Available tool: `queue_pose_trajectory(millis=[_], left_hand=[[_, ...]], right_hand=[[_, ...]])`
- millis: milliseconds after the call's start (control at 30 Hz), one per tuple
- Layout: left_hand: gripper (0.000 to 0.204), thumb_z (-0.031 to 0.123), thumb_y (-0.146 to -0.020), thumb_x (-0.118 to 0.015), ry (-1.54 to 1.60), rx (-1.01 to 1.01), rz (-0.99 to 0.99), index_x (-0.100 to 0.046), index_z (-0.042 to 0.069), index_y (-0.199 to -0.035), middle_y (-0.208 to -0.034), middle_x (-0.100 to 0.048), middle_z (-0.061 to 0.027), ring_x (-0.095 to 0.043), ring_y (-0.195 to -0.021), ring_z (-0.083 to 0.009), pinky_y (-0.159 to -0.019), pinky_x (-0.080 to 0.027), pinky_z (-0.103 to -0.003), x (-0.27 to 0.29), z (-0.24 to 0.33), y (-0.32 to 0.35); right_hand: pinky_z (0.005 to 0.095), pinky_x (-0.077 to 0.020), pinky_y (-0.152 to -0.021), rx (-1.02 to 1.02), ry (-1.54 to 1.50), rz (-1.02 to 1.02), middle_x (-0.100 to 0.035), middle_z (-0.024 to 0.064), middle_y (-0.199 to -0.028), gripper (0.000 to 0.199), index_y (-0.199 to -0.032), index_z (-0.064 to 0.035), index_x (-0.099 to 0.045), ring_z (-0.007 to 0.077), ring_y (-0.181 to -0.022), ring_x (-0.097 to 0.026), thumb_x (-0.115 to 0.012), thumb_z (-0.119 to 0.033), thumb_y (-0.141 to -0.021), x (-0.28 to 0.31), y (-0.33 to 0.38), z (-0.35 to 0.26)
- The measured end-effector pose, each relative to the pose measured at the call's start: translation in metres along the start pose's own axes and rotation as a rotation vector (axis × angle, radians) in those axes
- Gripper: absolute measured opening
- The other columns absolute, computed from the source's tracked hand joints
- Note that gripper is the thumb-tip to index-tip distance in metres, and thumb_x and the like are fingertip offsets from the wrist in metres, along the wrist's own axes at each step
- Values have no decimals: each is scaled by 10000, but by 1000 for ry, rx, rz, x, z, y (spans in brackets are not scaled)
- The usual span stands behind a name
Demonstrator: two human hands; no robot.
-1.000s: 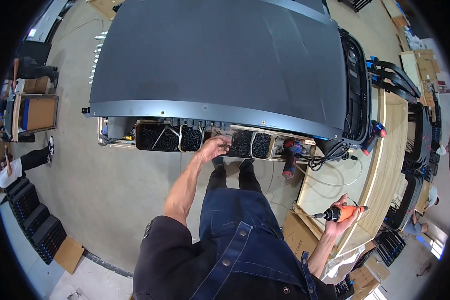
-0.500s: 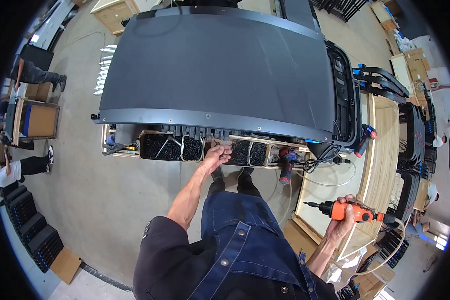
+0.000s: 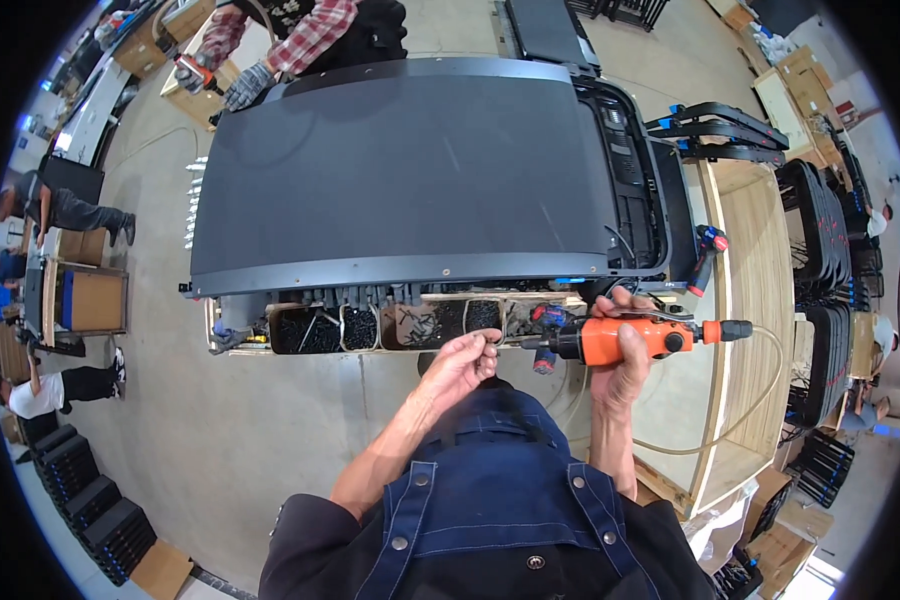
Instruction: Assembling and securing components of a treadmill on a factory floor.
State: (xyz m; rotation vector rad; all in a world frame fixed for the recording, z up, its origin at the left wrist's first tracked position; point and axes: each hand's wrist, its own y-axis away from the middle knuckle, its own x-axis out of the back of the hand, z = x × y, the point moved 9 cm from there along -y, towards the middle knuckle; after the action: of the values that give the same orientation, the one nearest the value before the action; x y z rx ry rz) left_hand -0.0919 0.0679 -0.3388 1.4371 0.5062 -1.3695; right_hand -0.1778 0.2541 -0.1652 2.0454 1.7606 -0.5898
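Observation:
My right hand is wrapped round an orange and black air screwdriver with a hose at its back end. Its bit points left, to my left hand, whose fingers are pinched together at the bit's tip. Whatever they hold there is too small to make out. Just beyond my left hand, bins of black screws stand in a row. Above them lies a large dark flat panel with a metal edge strip and small holes along it.
A co-worker's gloved hands are at the panel's far left corner, one with another orange screwdriver. A red and blue power drill sits right of the bins, a second drill farther right. The hose loops beside a wooden crate.
My left hand has come out of the screw bins, toward me and to the right. My right hand has brought the screwdriver leftward and up to it. A co-worker has come into view.

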Motion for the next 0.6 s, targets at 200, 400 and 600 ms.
queue_pose_trajectory(millis=[200, 400, 600], left_hand=[[288, 196, -1041, -570, 232, 63, -67, -583, -3, -1249, -944, -653, -42, -642, -848, -143, -764, -561, -267, -52, -40, -39], [244, 192, -1019, -615, 197, 1, 60, -607, 24, -1196, -916, -628, -39, -609, -850, -150, -770, -558, -265, -83, -65, -77], [257, 299, -1030, -604, 176, 82, 127, -631, 57, -1112, -838, -597, 9, -559, -706, -98, -658, -497, -246, -96, -90, -136]], right_hand=[[476, -507, -1009, 7, -37, 67, -643, 148, -1197, 487, -1287, -48, -510, 256, -1021, -670, -712, -112, -848, 36, -29, -10], [445, -486, -1012, 82, 55, 113, -625, 117, -1185, 504, -1313, -59, -508, 229, -997, -654, -720, -131, -862, 71, -56, -32], [461, -508, -975, 200, 143, 32, -636, 134, -1167, 488, -1271, -85, -509, 251, -995, -655, -743, -94, -843, 72, -73, -56]])
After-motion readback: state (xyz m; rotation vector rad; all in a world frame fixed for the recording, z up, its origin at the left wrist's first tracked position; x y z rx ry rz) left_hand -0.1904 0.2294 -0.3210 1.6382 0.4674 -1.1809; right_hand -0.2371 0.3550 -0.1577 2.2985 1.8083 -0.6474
